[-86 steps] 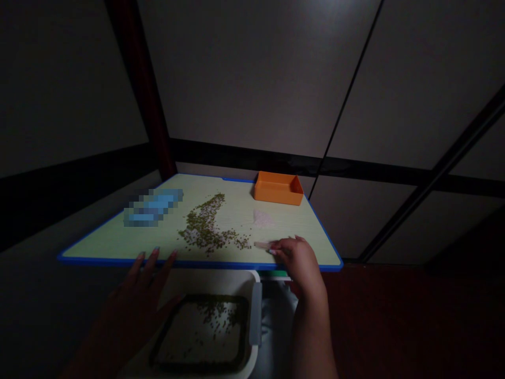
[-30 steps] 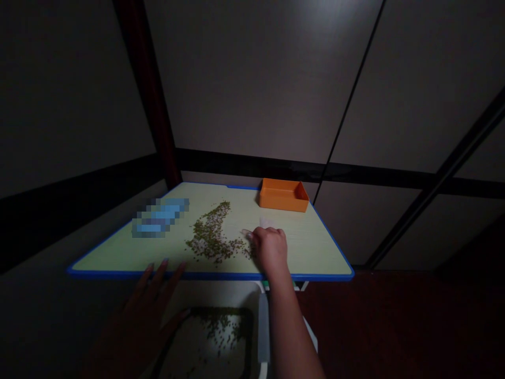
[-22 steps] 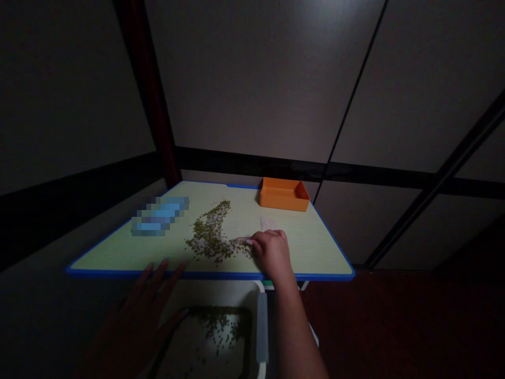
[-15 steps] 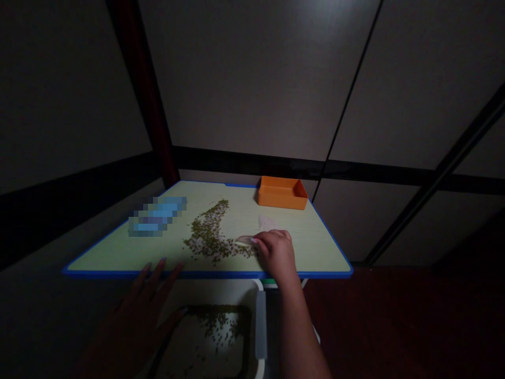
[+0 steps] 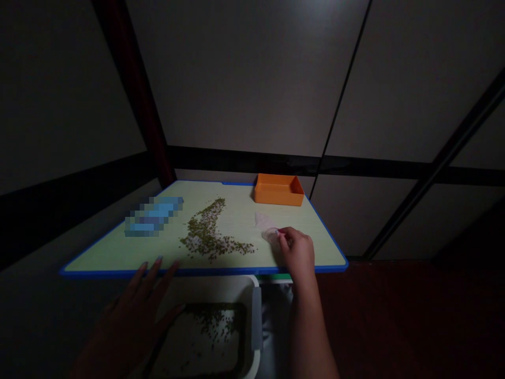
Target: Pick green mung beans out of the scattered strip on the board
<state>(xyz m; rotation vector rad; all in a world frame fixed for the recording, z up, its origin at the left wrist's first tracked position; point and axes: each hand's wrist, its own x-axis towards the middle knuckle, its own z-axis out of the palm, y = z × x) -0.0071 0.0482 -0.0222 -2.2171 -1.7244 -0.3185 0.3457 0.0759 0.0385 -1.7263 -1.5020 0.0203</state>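
On the pale board (image 5: pixel 236 197) with a blue edge lies a spread of small green-brown grains (image 5: pixel 205 231), mixed with pale bits. My right hand (image 5: pixel 298 251) is closed in a pinch on a small clear rounded piece (image 5: pixel 270 235), just right of the grains; its exact kind is unclear in the dim light. Just beyond it, a flat whitish piece (image 5: pixel 262 220) rests on the board. Fingers spread, my left hand (image 5: pixel 138 310) is in shadow at the board's near edge, over the left side of a white tub (image 5: pixel 252 281). Nothing shows in it.
An orange open box (image 5: pixel 279 197) stands at the board's back right. A blurred blue item (image 5: pixel 153 217) lies on the left. Below the near edge, the tub holds scattered grains (image 5: pixel 216 321). Dark panelled walls (image 5: pixel 252 84) rise behind and to the left.
My right hand has moved right, taking the clear piece away from the grains and turning its broad face into view. My left hand stays nearly in place. The view has shifted slightly.
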